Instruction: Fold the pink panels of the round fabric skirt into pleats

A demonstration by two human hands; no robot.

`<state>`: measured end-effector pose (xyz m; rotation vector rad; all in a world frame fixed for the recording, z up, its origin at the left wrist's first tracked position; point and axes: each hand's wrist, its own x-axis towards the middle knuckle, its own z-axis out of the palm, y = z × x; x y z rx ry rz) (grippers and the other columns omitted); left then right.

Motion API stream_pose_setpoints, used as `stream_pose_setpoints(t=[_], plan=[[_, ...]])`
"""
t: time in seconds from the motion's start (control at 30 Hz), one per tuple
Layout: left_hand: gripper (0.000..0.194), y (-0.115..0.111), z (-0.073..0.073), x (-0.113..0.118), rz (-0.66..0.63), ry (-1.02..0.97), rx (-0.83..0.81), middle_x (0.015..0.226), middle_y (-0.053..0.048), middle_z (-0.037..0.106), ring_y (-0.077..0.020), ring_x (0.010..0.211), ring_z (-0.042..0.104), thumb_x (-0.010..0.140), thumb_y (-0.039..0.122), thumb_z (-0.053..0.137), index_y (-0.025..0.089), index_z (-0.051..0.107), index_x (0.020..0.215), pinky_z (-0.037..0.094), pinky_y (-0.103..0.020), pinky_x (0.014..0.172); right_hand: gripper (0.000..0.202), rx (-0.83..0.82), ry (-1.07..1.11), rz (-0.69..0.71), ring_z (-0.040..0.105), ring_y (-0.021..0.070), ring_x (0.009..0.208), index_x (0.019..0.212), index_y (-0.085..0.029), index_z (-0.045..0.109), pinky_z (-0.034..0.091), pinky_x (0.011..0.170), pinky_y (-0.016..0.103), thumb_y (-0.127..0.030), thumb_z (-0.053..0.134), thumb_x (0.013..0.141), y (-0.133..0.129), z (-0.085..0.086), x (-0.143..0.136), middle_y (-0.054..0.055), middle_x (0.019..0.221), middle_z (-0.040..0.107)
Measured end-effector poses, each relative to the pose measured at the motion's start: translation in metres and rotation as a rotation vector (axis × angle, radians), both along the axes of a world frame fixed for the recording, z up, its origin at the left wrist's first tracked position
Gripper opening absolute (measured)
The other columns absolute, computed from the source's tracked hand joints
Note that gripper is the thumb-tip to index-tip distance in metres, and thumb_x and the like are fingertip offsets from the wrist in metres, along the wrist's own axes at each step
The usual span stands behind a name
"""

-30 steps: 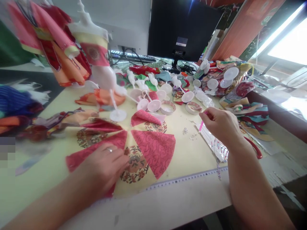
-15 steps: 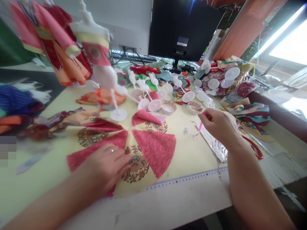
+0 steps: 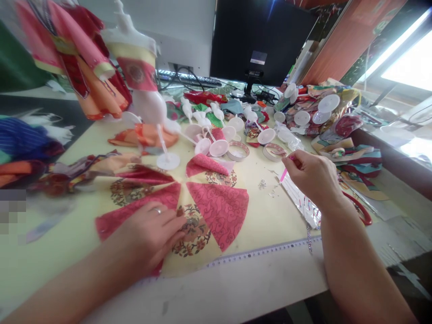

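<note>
My left hand rests, fingers close together, on red-and-cream cloth spread across the desk; whether it grips, I can't tell | my right hand pinches a pink stick, tip down, near small shiny bits.

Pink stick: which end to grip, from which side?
Pink stick: likely best pinched near its upper end, from above and the right, where the right hand holds it. It is thin and slanted, lower tip pointing down-left, so a high grip leaves that tip free.
</note>
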<state>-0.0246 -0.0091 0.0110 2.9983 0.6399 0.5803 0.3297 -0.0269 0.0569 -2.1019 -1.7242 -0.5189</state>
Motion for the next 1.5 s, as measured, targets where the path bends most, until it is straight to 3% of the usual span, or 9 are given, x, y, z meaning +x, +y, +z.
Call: stream_pose_setpoints(t=[0.27,0.43,0.57,0.77,1.0,1.2,1.5], plan=[[0.026,0.000,0.002,0.002,-0.016,0.014,0.030,0.071,-0.006,0.060,-0.0193,0.069,0.057,0.091,0.017,0.039,0.013,0.064,0.093,0.044,-0.034,0.065,0.019,0.165,0.059,0.054,0.041,0.0128,0.050,0.067,-0.019,0.057,0.030,0.053,0.028,-0.031,0.057,0.082,-0.001,-0.001,0.001,-0.001,0.053,0.049],[0.025,-0.001,0.001,0.001,0.003,-0.004,0.010,0.073,-0.006,0.062,-0.0195,0.069,0.058,0.091,0.016,0.039,0.012,0.064,0.096,0.046,-0.036,0.068,0.017,0.387,0.417,0.184,0.048,0.0144,0.052,0.075,-0.019,0.060,0.037,0.055,0.029,-0.034,0.060,0.083,-0.004,0.004,-0.010,0.000,0.058,0.053],[0.021,-0.002,-0.005,0.000,0.091,-0.085,-0.149,0.089,-0.007,0.066,-0.0204,0.082,0.060,0.090,0.021,0.045,0.016,0.062,0.101,0.048,-0.038,0.075,0.014,0.475,0.688,0.318,0.049,0.0139,0.050,0.075,-0.020,0.059,0.040,0.051,0.028,-0.031,0.061,0.084,-0.005,0.002,-0.029,-0.001,0.056,0.053],[0.028,-0.008,-0.005,0.004,0.241,-0.226,-0.523,0.109,-0.005,0.065,-0.0189,0.101,0.059,0.088,0.033,0.051,0.021,0.059,0.112,0.048,-0.034,0.088,0.013,0.270,1.164,0.531,0.049,0.0123,0.051,0.078,-0.020,0.063,0.042,0.051,0.027,-0.030,0.062,0.085,-0.009,-0.018,-0.069,-0.001,0.060,0.055],[0.032,-0.011,0.008,0.013,0.325,-0.311,-0.887,0.093,-0.002,0.067,-0.0159,0.084,0.062,0.083,0.034,0.059,0.020,0.060,0.112,0.050,-0.027,0.072,0.016,-0.017,1.463,0.576,0.052,0.0103,0.059,0.080,-0.020,0.066,0.042,0.058,0.021,-0.034,0.062,0.087,-0.020,-0.036,-0.105,0.000,0.064,0.057],[0.025,-0.012,0.004,0.012,0.319,-0.350,-0.899,0.089,-0.002,0.068,-0.0138,0.075,0.060,0.082,0.030,0.060,0.021,0.065,0.105,0.048,-0.024,0.065,0.016,-0.123,1.556,0.578,0.052,0.0092,0.061,0.081,-0.021,0.067,0.042,0.057,0.018,-0.035,0.063,0.087,-0.023,-0.042,-0.112,-0.001,0.066,0.058],[0.015,-0.012,0.005,0.013,0.254,-0.376,-0.930,0.084,0.000,0.068,-0.0127,0.076,0.060,0.084,0.024,0.057,0.020,0.068,0.094,0.046,-0.023,0.067,0.017,-0.136,1.562,0.565,0.053,0.0083,0.061,0.082,-0.020,0.067,0.044,0.058,0.016,-0.036,0.065,0.086,-0.024,-0.043,-0.111,-0.001,0.067,0.059]])
